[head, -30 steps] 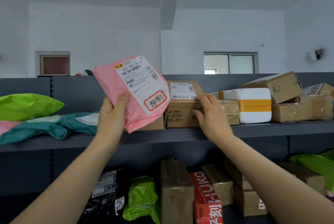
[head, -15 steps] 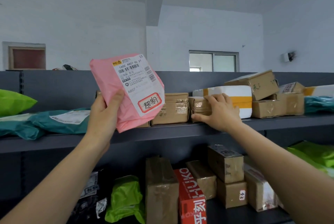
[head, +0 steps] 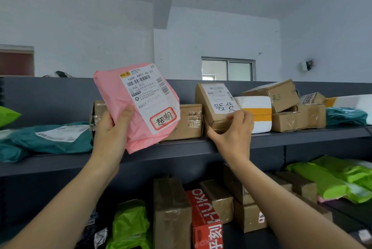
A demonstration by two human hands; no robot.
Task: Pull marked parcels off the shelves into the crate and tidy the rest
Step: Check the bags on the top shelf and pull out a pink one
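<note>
Two marked parcels are in hand: your left grip (head: 110, 129) clamps the pink mailer (head: 138, 108) at centre frame, your right grip (head: 233, 130) pinches the tilted cardboard box (head: 215, 105) on the upper shelf (head: 302, 137). No crate shows; both, and tidying, remain.

I've only the one wide-angle head view: close up to the upper shelf (head: 302, 137), facing it squarely at about its height, the back wall (head: 221, 33) far beyond.

Parcel depot: shelves (head: 181, 149) of parcels (head: 285, 95)
</note>
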